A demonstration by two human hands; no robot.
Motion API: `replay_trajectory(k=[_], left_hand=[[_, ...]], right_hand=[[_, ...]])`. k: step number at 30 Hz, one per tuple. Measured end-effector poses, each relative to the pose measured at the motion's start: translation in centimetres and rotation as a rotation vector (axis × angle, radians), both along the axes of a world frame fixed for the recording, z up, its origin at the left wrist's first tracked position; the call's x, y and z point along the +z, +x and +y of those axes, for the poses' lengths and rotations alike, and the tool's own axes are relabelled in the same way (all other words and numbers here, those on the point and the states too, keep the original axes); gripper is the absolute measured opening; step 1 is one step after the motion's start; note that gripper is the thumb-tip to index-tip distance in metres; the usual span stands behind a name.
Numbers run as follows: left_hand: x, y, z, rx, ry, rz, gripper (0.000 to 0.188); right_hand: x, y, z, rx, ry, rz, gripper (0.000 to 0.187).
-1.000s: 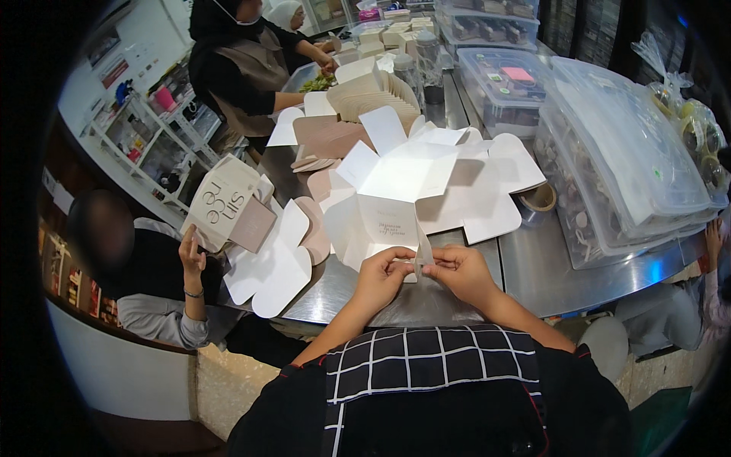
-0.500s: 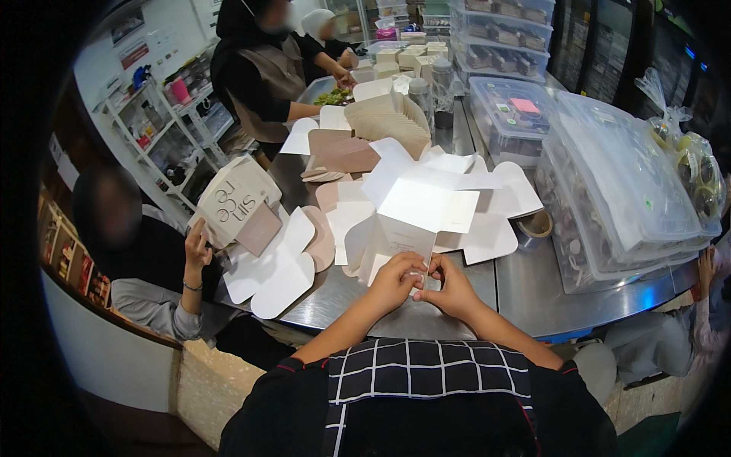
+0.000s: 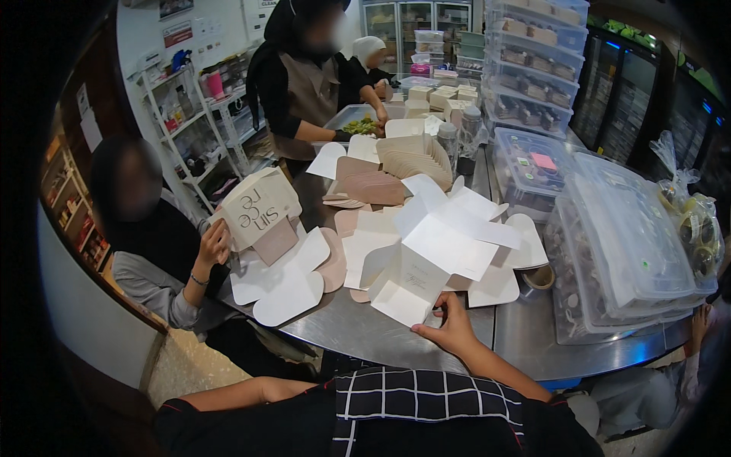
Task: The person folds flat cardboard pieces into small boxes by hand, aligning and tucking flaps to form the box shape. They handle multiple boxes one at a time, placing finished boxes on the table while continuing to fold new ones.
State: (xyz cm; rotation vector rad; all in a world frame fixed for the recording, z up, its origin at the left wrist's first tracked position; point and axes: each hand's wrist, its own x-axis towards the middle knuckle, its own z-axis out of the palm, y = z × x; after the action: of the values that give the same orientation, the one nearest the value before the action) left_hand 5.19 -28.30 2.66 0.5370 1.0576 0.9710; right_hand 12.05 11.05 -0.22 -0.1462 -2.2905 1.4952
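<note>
A partly folded white cardboard box stands with its flaps spread near the table's front edge. My right hand is closed on its near lower corner, thumb outside and fingers at the wall. My left forearm lies low across my body, and its hand is hidden at the apron. Flat white box blanks lie to the left, and more blanks spread out behind and to the right of the box.
At the left, a seated co-worker holds a printed cream box. Stacked brown blanks lie farther back. Another person handles green food in a tub. A tape roll and clear plastic bins stand right.
My left hand has let go of the box and drawn back toward my body. The right hand keeps its hold at the corner. My view has shifted up and left.
</note>
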Motion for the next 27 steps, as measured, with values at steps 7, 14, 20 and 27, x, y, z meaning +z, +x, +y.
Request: replay_trajectory(k=[7,14,20,27], left_hand=[[4.0,0.5,1.3,-0.307,0.165,0.157,0.062],[2.5,0.7,-0.9,-0.335,-0.163,0.098,0.035],[-0.9,-1.0,-4.4,-0.26,-0.265,0.07,0.049],[-10.6,1.7,1.4,0.807,-0.377,0.045,0.067]], right_hand=[[0.3,0.5,0.0,-0.009,0.013,-0.014,0.063],[0.3,0.5,-0.1,0.004,0.059,-0.034,0.064],[0.1,0.5,0.1,0.026,0.05,0.03,0.061],[-0.2,0.3,0.3,0.033,0.064,-0.002,0.063]])
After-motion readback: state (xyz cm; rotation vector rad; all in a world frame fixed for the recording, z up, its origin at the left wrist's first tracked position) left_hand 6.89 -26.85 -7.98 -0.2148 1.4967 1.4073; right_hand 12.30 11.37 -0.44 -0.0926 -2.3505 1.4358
